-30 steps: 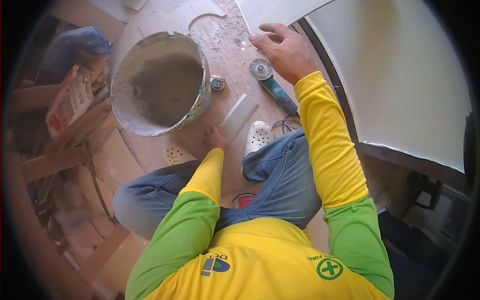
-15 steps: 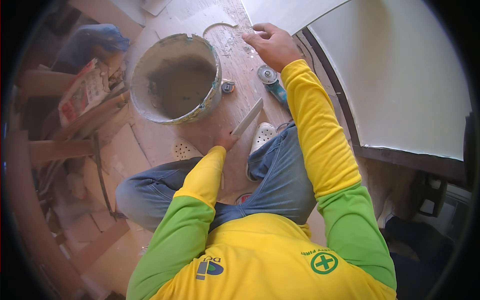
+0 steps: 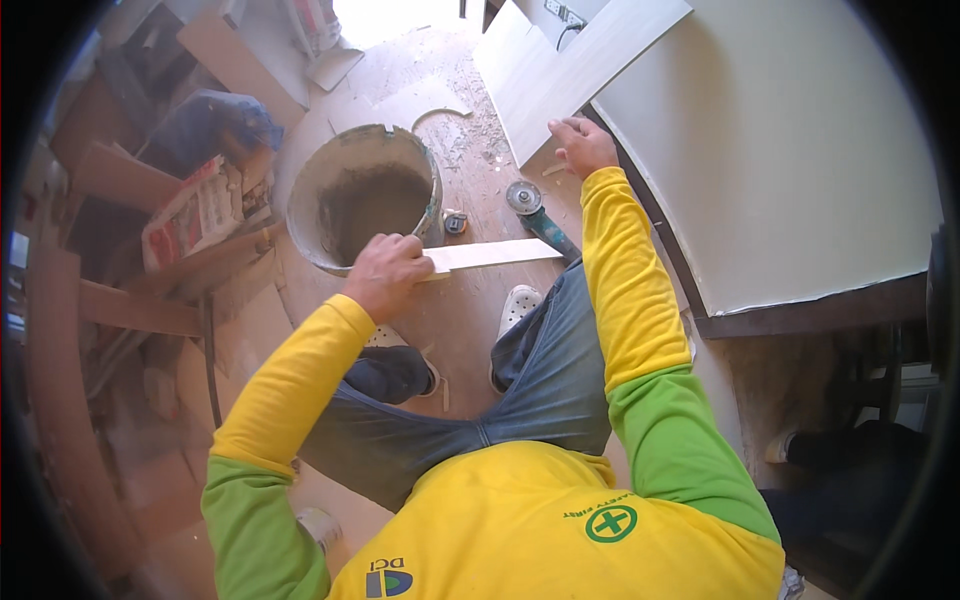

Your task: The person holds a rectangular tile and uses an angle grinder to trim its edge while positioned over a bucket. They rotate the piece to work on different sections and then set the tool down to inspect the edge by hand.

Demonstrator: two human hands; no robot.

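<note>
My left hand [image 3: 391, 270] grips one end of a flat white strip [image 3: 492, 252], held crosswise in front of the bucket [image 3: 315, 190], which has dull grey material inside. My right hand [image 3: 583, 147] is raised beside white boards [image 3: 565, 75], its fingers loosely bent and apart, with nothing visible in them. An angle grinder [image 3: 533, 217] with a metal disc lies on the floor below it, partly behind the strip. A small tape measure [image 3: 455, 222] is beside the bucket.
At left are wooden frames [image 3: 55, 370], a torn red-and-white sack [image 3: 190, 215] and blue plastic [image 3: 225, 125]. A large pale panel with a dark edge [image 3: 800, 170] borders the right. Scraps and debris lie on the dusty floor [image 3: 450, 385]. My shoes [image 3: 518, 305] are below the strip.
My left hand has lifted the strip from low between my feet and brought it up across the bucket's front. My legs have shifted, and the view now takes in more of the far floor.
</note>
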